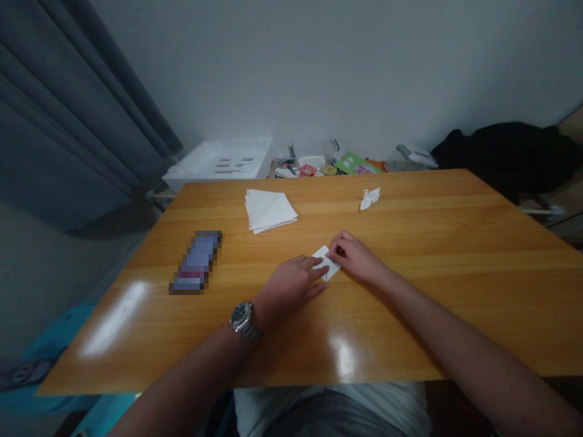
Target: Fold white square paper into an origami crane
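A small folded square of white paper lies on the wooden table in front of me, turned like a diamond. Across its left part rests my left hand, fingers stretched and spread, pressing it flat. My right hand is closed in a pinch at the paper's right edge, thumb and forefinger together on it. Farther back to the right stands a folded white paper crane. To the back left is a loose stack of white paper sheets.
A blurred-out phone lies on the left of the table. Behind the far edge are a white plastic bin, a green booklet and assorted small items. Black cloth is heaped at the right, and a grey curtain hangs at the left.
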A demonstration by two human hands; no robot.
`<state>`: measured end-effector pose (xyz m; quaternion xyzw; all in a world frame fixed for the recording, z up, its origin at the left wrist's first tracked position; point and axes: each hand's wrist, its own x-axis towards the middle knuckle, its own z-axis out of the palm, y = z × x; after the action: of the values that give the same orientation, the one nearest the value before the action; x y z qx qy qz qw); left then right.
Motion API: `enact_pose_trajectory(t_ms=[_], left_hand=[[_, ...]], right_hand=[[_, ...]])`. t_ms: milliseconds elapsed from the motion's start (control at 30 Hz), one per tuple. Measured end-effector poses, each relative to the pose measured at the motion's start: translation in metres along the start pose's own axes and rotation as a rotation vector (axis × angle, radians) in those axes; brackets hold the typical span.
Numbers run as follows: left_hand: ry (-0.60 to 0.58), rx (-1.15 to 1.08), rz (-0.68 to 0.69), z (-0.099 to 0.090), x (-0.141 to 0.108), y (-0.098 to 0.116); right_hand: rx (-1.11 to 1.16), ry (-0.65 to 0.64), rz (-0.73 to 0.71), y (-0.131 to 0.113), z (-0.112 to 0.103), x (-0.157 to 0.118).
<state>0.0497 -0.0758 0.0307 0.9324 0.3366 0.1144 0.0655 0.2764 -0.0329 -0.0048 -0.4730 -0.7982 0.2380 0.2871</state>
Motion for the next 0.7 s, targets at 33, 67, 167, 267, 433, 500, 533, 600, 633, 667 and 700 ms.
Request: enact_pose_trajectory(t_ms=[33,67,167,267,433,500,533,600,633,667,700], left_hand=[[-0.005,0.004,0.0,0.0004,0.0007,-0.0003],[-0.013,0.0,0.0,0.0009,0.0012,-0.0007],[-0.012,-0.02,-0.005,0.0023,0.001,-0.0021],[-0.001,-0.035,-0.005,0.0015,-0.0001,-0.002],[-0.052,-0.007,0.012,-0.0026,-0.0015,-0.0009],[-0.047,0.001,0.02,-0.0016,-0.0034,-0.001],[-0.042,0.004,0.02,-0.0004,-0.0044,-0.0012],[-0.038,0.015,0.012,0.0023,-0.0059,-0.0014],[-0.039,0.019,0.008,0.0034,-0.0063,-0.0014],[-0.04,0.022,0.006,0.0042,-0.0065,-0.0013],[-0.04,0.023,0.004,0.0046,-0.0064,-0.0011]], right_hand=[[-0.006,0.005,-0.004,0.0003,0.0003,0.0],[-0.012,0.01,-0.008,0.0006,0.0007,0.0001],[-0.026,0.015,-0.003,0.0011,0.0016,0.0003],[-0.028,0.001,-0.009,0.0017,0.0021,0.0004],[-0.022,0.008,0.006,0.0013,0.0011,-0.0006],[-0.028,0.003,0.009,-0.0002,0.0003,-0.0011],[-0.029,0.0,0.012,-0.0011,-0.0001,-0.0012],[-0.028,-0.002,0.02,-0.0029,-0.0006,-0.0013],[-0.026,-0.004,0.024,-0.0037,-0.0007,-0.0013],[-0.025,-0.005,0.027,-0.0043,-0.0007,-0.0013],[-0.024,-0.004,0.031,-0.0049,-0.0007,-0.0014]])
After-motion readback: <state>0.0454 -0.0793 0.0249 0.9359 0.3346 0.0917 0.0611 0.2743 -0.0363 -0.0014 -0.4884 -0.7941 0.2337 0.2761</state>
